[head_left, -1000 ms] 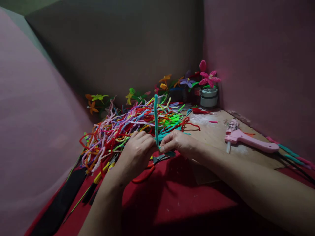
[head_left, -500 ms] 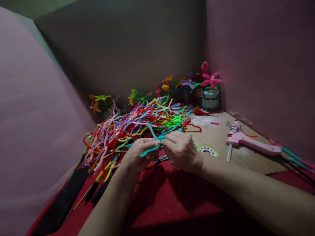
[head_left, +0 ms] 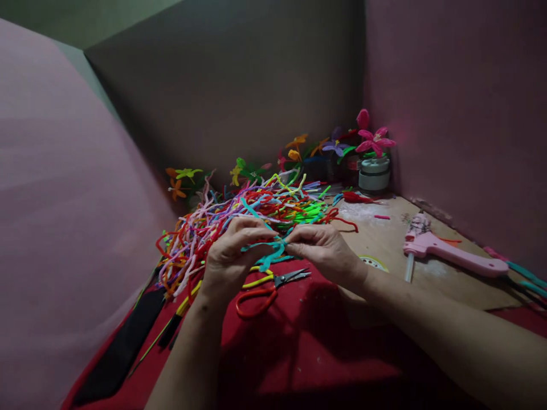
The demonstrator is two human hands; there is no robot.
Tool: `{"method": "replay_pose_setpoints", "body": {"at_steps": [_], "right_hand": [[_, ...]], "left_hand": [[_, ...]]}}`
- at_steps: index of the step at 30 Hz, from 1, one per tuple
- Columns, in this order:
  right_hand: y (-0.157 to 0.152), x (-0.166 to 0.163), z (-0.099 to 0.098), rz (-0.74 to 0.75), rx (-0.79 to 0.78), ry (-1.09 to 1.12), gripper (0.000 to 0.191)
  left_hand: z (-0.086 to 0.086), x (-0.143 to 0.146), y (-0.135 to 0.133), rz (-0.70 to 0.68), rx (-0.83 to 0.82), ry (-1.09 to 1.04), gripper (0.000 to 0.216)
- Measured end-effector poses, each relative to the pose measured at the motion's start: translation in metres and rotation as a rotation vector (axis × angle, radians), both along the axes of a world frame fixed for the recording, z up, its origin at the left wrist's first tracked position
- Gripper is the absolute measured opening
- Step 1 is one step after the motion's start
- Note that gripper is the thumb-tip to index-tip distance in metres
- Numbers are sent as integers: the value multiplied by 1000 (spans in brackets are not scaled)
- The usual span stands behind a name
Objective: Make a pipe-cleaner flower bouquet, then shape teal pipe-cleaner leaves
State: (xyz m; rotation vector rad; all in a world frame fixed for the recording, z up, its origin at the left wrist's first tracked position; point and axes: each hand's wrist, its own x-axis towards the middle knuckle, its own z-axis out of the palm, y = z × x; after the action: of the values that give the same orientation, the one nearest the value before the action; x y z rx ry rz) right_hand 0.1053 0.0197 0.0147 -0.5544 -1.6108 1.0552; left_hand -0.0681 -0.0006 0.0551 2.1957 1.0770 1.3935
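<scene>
A turquoise pipe-cleaner flower (head_left: 273,250) with several looped arms is between my two hands, above the red cloth. My left hand (head_left: 233,247) pinches it from the left, fingers closed. From the right, the thumb and forefinger of my right hand (head_left: 327,250) close on its edge near the centre. One turquoise strand sticks up past my left fingers. Just below the hands, scissors (head_left: 258,302) with red and yellow handles lie on the cloth, blades to the right. A heap of coloured pipe cleaners (head_left: 200,239) spreads behind my hands.
On the right, a pink hot glue gun (head_left: 457,254) rests on a wooden board (head_left: 444,290), near a tape roll (head_left: 371,262) half hidden by my wrist. Finished pipe-cleaner flowers (head_left: 376,139) stand along the back. A black strip (head_left: 123,347) and yellow-handled pliers (head_left: 182,310) lie at left.
Both hands have risen slightly and turned, showing more of the turquoise flower. The scissors, mostly covered before, now show below them. The whole view has shifted a little.
</scene>
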Motion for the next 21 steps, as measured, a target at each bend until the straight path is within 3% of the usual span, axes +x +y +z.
{"method": "replay_pose_setpoints", "body": {"at_steps": [3, 6, 10, 16, 19, 21], "right_hand": [[1, 1, 0, 71, -50, -43, 8], [-1, 0, -1, 31, -2, -136, 9], [-5, -2, -5, -160, 206, -246, 17], [-9, -5, -12, -399, 459, -395, 20], [-7, -6, -12, -404, 461, -389, 20], [-4, -6, -10, -331, 360, -362, 19]], "left_hand": [[2, -3, 0, 34, 261, 349, 13], [3, -4, 0, 23, 323, 502, 7], [-1, 4, 0, 5, 188, 543, 10], [-14, 19, 1, 124, -16, 453, 15], [-17, 19, 3, 144, -81, 391, 14], [-17, 17, 4, 159, -100, 376, 12]]}}
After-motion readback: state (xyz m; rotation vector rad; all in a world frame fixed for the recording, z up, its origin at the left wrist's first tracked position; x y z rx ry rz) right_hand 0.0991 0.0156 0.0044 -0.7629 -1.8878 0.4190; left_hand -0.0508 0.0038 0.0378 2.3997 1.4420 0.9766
